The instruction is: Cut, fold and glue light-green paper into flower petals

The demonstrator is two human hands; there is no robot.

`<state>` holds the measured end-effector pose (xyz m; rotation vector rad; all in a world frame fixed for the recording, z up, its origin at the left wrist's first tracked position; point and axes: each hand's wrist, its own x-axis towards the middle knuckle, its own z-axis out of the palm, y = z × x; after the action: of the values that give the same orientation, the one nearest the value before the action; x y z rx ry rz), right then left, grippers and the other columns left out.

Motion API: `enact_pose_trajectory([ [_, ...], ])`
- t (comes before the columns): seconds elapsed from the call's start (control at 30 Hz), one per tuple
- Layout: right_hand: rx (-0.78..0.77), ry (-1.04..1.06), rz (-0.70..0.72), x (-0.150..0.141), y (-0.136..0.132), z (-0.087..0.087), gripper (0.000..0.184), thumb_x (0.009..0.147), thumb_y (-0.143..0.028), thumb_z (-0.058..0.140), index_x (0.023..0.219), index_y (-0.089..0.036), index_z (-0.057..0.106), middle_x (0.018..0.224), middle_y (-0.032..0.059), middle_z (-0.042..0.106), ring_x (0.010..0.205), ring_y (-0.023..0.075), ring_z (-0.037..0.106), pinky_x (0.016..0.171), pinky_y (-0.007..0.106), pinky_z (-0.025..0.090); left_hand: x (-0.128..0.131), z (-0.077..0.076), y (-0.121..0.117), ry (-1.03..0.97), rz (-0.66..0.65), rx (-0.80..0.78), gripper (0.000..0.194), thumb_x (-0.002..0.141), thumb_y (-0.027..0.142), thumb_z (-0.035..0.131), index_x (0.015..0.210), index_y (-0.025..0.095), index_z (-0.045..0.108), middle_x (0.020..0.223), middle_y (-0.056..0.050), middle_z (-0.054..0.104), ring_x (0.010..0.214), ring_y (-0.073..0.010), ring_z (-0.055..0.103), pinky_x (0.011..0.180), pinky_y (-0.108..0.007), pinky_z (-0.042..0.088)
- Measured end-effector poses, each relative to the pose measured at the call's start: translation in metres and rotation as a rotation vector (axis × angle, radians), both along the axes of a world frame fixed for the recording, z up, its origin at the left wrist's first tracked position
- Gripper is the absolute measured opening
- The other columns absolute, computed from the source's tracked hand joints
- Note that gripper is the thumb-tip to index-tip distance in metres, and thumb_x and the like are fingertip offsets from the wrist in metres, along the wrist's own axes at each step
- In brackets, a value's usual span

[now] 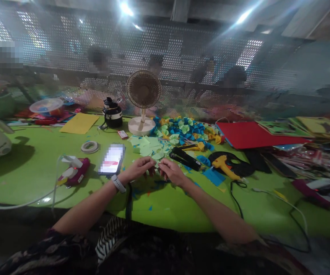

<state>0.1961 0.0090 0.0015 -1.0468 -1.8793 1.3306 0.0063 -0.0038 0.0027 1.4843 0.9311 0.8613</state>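
Green surface (165,214) gives forearms steady support; fan (143,89) stands beyond, so light scraps best shielded from any draught; pile of folded paper shapes (184,128) lies near its base, handy for comparing form; yellow glue gun (223,165) well right, nozzle best avoided; left hand (143,168) and right hand (172,172) narrow, fingertips pinched on what looks like small paper piece (157,163), pale green; light, even pressure suits it, edges aligned before creasing.
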Motion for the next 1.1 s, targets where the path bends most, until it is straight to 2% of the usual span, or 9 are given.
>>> enact_pose_trajectory([
  [0.23,0.046,0.003,-0.025,0.001,0.003,0.001,0.027,0.087,-0.042,0.046,0.070,-0.022,0.045,0.056,-0.0050,0.052,0.042,0.0100,0.046,0.043,0.023,0.038,0.004,-0.003,0.002,-0.085,0.009,-0.059,0.041,0.078,0.056,0.063,0.078,0.016,0.053,0.068,-0.001,0.065,0.056,-0.0117,0.061,0.045,-0.020,0.045],
  [0.3,0.111,-0.050,-0.059,0.006,0.006,0.005,0.025,0.088,-0.040,0.042,0.071,-0.022,0.047,0.058,-0.0040,0.053,0.045,0.0112,0.048,0.047,0.024,0.040,0.002,-0.003,0.004,-0.110,0.041,-0.082,0.042,0.076,0.057,0.064,0.077,0.016,0.053,0.070,-0.002,0.066,0.055,-0.0111,0.062,0.044,-0.019,0.044],
  [0.37,0.286,-0.200,-0.130,0.012,0.011,0.009,0.021,0.087,-0.036,0.045,0.074,-0.021,0.051,0.065,-0.0012,0.057,0.056,0.0133,0.054,0.057,0.026,0.044,0.000,-0.002,0.006,-0.143,0.120,-0.091,0.043,0.074,0.056,0.067,0.077,0.016,0.053,0.071,-0.002,0.066,0.055,-0.0099,0.061,0.044,-0.018,0.043],
  [0.43,0.480,-0.438,-0.161,0.017,0.016,0.010,0.014,0.081,-0.032,0.053,0.081,-0.019,0.057,0.082,0.0038,0.063,0.076,0.0172,0.059,0.069,0.028,0.045,-0.001,0.001,0.008,-0.173,0.209,-0.094,0.044,0.073,0.056,0.068,0.077,0.016,0.053,0.073,-0.002,0.067,0.056,-0.0092,0.061,0.045,-0.017,0.043],
  [0.53,0.613,-0.752,-0.072,0.018,0.022,0.008,0.025,0.074,-0.028,0.059,0.097,-0.018,0.062,0.105,0.0093,0.063,0.098,0.0230,0.057,0.079,0.029,0.043,-0.002,0.004,0.008,-0.177,0.277,-0.111,0.044,0.071,0.057,0.069,0.077,0.016,0.053,0.073,-0.002,0.068,0.059,-0.0097,0.063,0.048,-0.017,0.044],
  [0.63,0.627,-0.891,0.014,0.013,0.026,0.007,0.024,0.074,-0.028,0.058,0.096,-0.018,0.063,0.101,0.0099,0.064,0.095,0.0241,0.059,0.076,0.029,0.042,-0.001,0.004,0.008,-0.175,0.294,-0.118,0.044,0.071,0.056,0.069,0.077,0.016,0.053,0.073,-0.002,0.068,0.061,-0.0106,0.063,0.050,-0.018,0.045],
  [0.77,0.565,-0.988,0.027,0.010,0.026,0.016,0.024,0.072,-0.031,0.060,0.092,-0.017,0.063,0.098,0.0124,0.066,0.087,0.0264,0.062,0.068,0.030,0.041,-0.001,0.001,0.008,-0.170,0.288,-0.114,0.043,0.071,0.056,0.069,0.078,0.016,0.055,0.073,-0.003,0.069,0.062,-0.0118,0.064,0.053,-0.020,0.048],
  [0.9,0.481,-1.024,0.034,0.020,0.023,0.025,0.023,0.069,-0.033,0.062,0.086,-0.018,0.061,0.092,0.0130,0.068,0.081,0.0280,0.063,0.060,0.029,0.038,0.000,0.001,0.009,-0.172,0.291,-0.104,0.043,0.070,0.055,0.070,0.077,0.015,0.056,0.072,-0.003,0.068,0.063,-0.0129,0.065,0.055,-0.022,0.050],
  [1.1,0.449,-1.027,0.021,0.026,0.022,0.028,0.015,0.065,-0.029,0.064,0.075,-0.018,0.059,0.083,0.0128,0.069,0.076,0.0292,0.064,0.054,0.028,0.034,0.001,0.002,0.008,-0.193,0.309,-0.106,0.045,0.068,0.056,0.072,0.078,0.015,0.055,0.073,-0.003,0.068,0.064,-0.0133,0.065,0.055,-0.023,0.052],
])
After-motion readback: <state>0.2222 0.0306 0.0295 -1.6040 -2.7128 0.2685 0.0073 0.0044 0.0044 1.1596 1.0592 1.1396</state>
